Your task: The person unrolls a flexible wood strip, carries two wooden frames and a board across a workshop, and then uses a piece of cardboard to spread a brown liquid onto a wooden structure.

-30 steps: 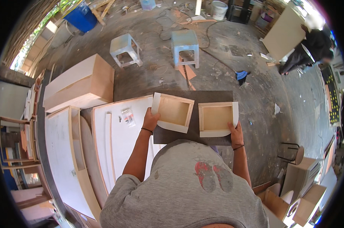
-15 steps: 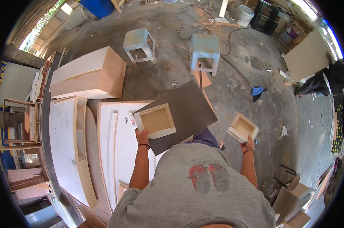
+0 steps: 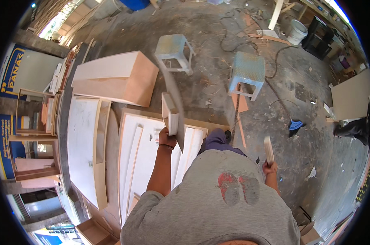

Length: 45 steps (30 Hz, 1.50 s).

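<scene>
My left hand (image 3: 168,139) is closed around a shallow wooden box frame (image 3: 168,112) together with a thin dark board (image 3: 181,130). The board stands nearly edge-on and is blurred; it rises past the frame toward one of the stools in view. My right hand (image 3: 269,167) grips a smaller shallow wooden box (image 3: 268,150) by its lower end, held upright with its narrow side showing. Below my left hand lies a large white panel (image 3: 129,122) with long strips on it.
A long white-topped wooden box (image 3: 140,83) and a white cabinet carcass (image 3: 82,139) lie to the left. Two pale blue stools (image 3: 172,47) stand ahead. A blue broom head (image 3: 295,125) lies right of my legs. At the far right, another person's dark-clothed leg (image 3: 354,130) shows.
The dark board and box frame in my left hand have turned from face-up to nearly edge-on. The small box in my right hand has also tipped edge-on. The view has swung left.
</scene>
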Tool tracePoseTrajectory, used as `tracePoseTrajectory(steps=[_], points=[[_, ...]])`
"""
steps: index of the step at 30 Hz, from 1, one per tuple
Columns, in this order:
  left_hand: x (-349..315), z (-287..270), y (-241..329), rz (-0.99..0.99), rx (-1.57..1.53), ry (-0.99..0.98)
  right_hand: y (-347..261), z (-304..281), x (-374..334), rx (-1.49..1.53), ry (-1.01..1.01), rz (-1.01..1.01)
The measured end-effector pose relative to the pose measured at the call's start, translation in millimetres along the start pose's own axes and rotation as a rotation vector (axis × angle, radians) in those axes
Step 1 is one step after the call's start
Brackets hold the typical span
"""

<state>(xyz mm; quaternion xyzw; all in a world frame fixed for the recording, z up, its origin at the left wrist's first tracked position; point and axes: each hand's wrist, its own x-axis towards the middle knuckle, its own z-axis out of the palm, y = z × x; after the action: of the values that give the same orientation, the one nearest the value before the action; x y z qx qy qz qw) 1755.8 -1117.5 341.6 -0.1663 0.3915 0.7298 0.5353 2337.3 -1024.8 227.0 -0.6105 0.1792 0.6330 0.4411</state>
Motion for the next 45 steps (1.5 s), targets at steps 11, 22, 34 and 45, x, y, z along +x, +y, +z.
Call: tracePoseTrajectory(steps=[11, 22, 34, 45], points=[[77.0, 54.5, 9.8, 0.056, 0.027, 0.074, -40.6, 268.7, -105.0, 0.249, -0.789, 0.127], [207.0, 88.6, 50.0, 0.087, 0.066, 0.017, -47.1, 463.5, -89.4, 0.196, -1.154, 0.18], [314.0, 158.3, 138.3, 0.229, -0.142, 0.143, -35.7, 718.2, -109.6, -0.536, -0.845, -1.127], [465.6, 238.0, 162.0, 0.219, -0.243, 0.192, -55.9, 898.2, -65.7, -0.1, -0.998, -0.611]])
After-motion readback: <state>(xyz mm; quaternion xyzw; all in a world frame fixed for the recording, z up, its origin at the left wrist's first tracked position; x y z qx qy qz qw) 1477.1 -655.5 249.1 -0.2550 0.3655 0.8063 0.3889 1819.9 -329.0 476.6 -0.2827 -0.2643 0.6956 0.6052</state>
